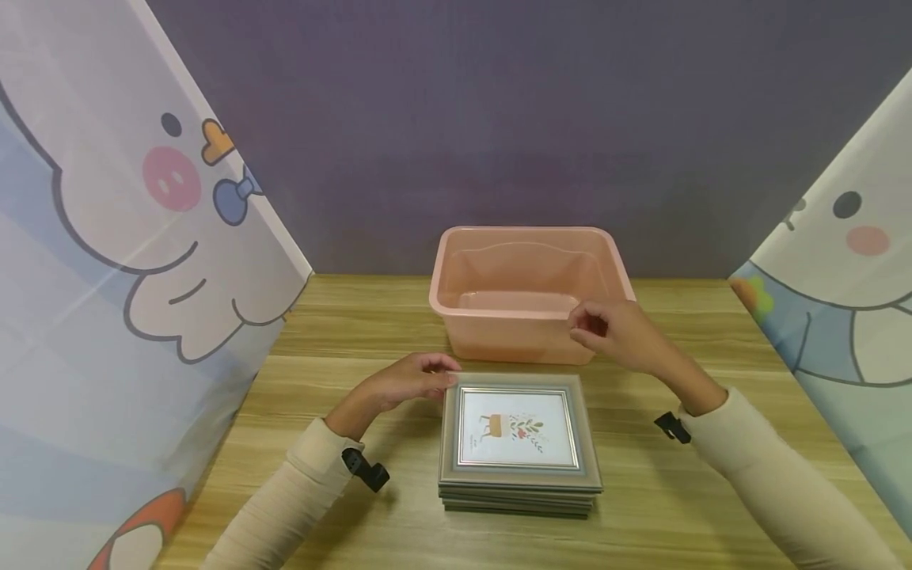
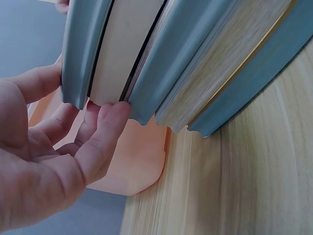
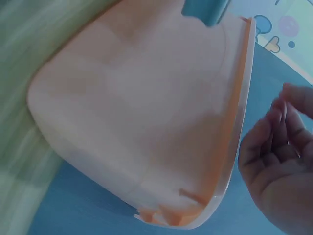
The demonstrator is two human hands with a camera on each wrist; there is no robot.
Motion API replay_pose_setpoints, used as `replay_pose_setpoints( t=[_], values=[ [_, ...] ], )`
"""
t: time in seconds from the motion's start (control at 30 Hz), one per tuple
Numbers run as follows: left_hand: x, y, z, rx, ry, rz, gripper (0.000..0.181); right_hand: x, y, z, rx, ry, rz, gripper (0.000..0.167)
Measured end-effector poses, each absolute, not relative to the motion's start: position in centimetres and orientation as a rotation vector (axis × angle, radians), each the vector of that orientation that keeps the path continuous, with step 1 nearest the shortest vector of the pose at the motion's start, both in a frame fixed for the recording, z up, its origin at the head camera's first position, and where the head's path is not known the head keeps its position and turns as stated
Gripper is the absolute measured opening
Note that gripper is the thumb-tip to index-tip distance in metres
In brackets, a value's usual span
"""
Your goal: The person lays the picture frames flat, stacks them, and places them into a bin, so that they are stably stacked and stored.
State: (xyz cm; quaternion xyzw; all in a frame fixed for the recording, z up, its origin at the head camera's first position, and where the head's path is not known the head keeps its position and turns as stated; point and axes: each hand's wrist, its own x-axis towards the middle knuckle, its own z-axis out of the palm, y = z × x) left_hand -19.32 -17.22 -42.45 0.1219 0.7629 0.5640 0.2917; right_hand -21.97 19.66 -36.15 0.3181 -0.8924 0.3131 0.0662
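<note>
A stack of picture frames [image 1: 520, 499] with blue-grey edges lies on the table. On the top picture frame [image 1: 466, 459] is a print of a potted plant, turned sideways. My left hand [image 1: 413, 378] pinches the stack's far left corner. In the left wrist view its thumb [image 2: 41, 81] lies on the top picture frame's face and its fingers [image 2: 110, 122] touch the edges below. My right hand [image 1: 616, 332] hovers by the front right rim of a pink plastic basin [image 1: 520, 340]. Its fingers [image 3: 259, 142] are loosely curled and hold nothing.
The basin stands behind the stack, close to the dark back wall [image 1: 456, 142]. Printed cartoon panels [image 1: 107, 237] flank the wood-grain table [image 1: 328, 332] on both sides. A dark strap clip [image 1: 365, 469] hangs at my left wrist, another [image 1: 672, 427] at my right.
</note>
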Motion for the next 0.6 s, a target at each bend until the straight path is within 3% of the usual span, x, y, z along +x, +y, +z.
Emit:
replay_pose_setpoints(
  t=[0.17,0.33,0.43,0.6],
  values=[
    [-19.4,-17.6,-42.5,0.386,1.997,1.497,0.036,-20.6,21.1,-37.5,1.102,-2.824,1.159,0.011],
    [-19.1,-17.8,-42.4,0.374,1.978,1.455,0.055,-19.6,22.1,-39.9,1.122,-2.962,1.434,0.034],
    [-18.8,-17.8,-42.3,0.286,1.965,1.429,0.065,-19.3,22.4,-41.4,1.035,-3.029,1.711,0.047],
    [-18.4,-17.6,-42.6,0.140,1.900,1.383,0.068,-18.6,22.8,-43.1,0.724,-3.116,2.274,0.069]
  ],
)
